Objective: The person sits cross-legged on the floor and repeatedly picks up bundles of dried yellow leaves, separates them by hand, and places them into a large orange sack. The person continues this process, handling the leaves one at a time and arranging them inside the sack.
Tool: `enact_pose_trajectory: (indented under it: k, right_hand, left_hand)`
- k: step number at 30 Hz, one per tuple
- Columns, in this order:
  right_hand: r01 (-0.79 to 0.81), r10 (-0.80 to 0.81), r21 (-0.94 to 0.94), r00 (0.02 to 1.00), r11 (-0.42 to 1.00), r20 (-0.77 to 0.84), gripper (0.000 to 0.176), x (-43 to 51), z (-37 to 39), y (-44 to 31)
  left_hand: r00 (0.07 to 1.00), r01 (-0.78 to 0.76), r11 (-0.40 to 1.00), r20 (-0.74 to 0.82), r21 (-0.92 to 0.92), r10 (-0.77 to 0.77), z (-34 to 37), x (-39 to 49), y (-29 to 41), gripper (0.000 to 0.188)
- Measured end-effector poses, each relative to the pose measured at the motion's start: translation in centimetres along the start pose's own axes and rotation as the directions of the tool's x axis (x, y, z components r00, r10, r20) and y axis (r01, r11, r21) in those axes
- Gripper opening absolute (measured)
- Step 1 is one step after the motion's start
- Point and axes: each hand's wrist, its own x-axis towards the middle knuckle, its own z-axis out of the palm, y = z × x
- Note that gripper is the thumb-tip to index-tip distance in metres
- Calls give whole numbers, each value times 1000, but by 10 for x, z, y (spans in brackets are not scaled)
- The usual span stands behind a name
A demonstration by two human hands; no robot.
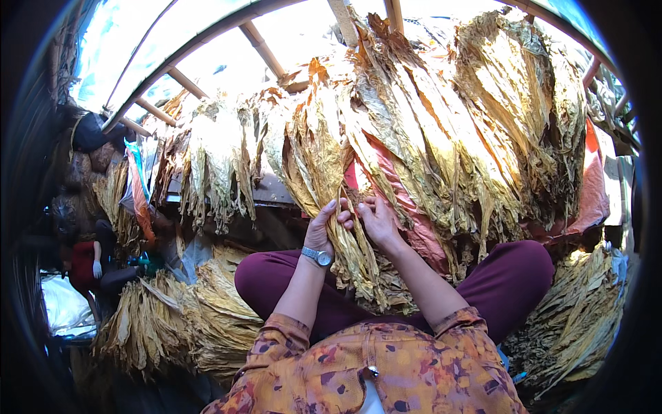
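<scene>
Before my crossed legs, my left hand [321,227] is closed around a small bunch of dried tobacco leaves [357,259]. The wrinkled yellow-brown tips hang below my fingers toward my lap, while longer leaves rise behind the hand. Just to the right, my right hand [381,223] is raised with bent fingers and the thumb close to the index finger. It is near the edge of the same leaves; whether anything is pinched there is hidden. A large heap of dried leaves [439,139] hangs down in front of me, over red plastic sheeting [398,181].
Bamboo poles [264,49] cross above the heap. More leaves [212,155] hang over a board at the left. Leaf piles lie beside me at left [217,305] and right [574,310]. Another person in red [84,266], with a pale glove, is at the far left.
</scene>
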Motion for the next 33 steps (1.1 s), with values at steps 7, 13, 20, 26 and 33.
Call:
enact_pose_trajectory:
  k: [7, 13, 20, 26, 33]
  right_hand:
    - [-319, 112, 648, 934, 692, 340, 30, -11, 8, -13]
    - [82, -139, 528, 988, 845, 68, 30, 0, 20, -21]
    - [182, -308, -531, 938, 827, -158, 61, 41, 5, -39]
    - [-51, -6, 425, 991, 904, 133, 87, 4, 13, -28]
    - [-26, -7, 524, 998, 851, 61, 62, 0, 27, 11]
  left_hand:
    - [975, -169, 978, 167, 126, 147, 13, -39, 21, 27]
    - [906, -385, 891, 282, 241, 316, 26, -94, 65, 26]
    - [969, -244, 855, 71, 458, 238, 19, -108, 63, 35]
    - [992, 123, 929, -55, 348, -111, 8, -79, 7, 49]
    - [997, 17, 797, -75, 604, 36, -1, -87, -14, 46]
